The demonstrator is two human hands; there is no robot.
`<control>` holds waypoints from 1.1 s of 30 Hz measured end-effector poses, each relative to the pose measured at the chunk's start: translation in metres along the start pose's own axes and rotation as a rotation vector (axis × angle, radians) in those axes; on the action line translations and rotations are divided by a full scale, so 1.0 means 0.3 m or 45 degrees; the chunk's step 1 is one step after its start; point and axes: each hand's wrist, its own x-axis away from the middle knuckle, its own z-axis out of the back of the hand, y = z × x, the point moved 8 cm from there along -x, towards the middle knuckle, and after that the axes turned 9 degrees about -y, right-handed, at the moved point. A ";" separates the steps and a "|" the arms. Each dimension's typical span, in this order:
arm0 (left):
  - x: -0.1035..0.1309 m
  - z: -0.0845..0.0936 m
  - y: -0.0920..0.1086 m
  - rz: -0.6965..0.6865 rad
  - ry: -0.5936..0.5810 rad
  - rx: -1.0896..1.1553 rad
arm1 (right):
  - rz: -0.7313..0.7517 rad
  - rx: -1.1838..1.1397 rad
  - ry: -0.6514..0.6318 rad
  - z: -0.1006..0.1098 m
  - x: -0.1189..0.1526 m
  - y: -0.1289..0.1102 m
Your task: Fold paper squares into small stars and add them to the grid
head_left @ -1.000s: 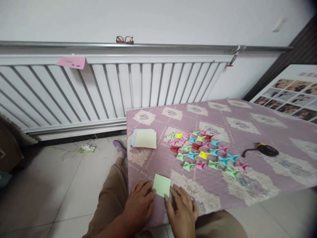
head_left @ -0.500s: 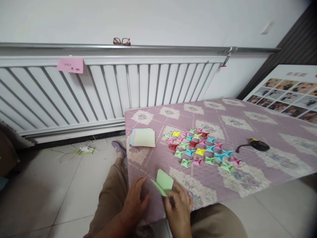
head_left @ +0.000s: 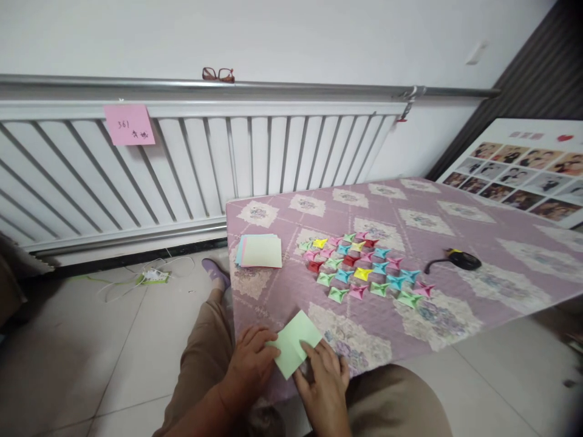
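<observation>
A light green square of paper [head_left: 294, 345] lies spread at the table's near edge, turned with a corner pointing away and a crease across its middle. My left hand [head_left: 250, 361] has the paper's left corner between thumb and fingers. At the paper's lower right side, my right hand [head_left: 324, 376] grips the edge, one finger lying on top near the crease. Farther off are several folded paper pieces [head_left: 362, 274] in green, pink, blue, yellow and red, set in rough rows. A stack of coloured paper sheets [head_left: 262, 251] rests at the table's left side.
A purple patterned cloth [head_left: 282, 291] covers the table. On its right lies a black object with a strap [head_left: 463, 260]. Behind stand a white radiator [head_left: 259, 158] with a pink note [head_left: 130, 125], and glasses [head_left: 218, 74] on the pipe. A power strip [head_left: 155, 276] lies on the floor.
The green paper was half folded in my right hand and is now opened out flat. My left hand has moved right and taken its left corner. The view has shifted slightly.
</observation>
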 end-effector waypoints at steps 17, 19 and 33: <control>0.049 0.008 -0.054 0.136 -0.077 0.087 | -0.071 0.243 0.005 0.078 0.002 -0.059; 0.054 0.011 -0.059 0.140 -0.074 0.074 | -0.081 0.235 0.011 0.078 0.003 -0.052; 0.064 0.012 -0.082 0.167 -0.097 0.089 | 0.229 -0.383 -0.141 0.014 -0.044 -0.140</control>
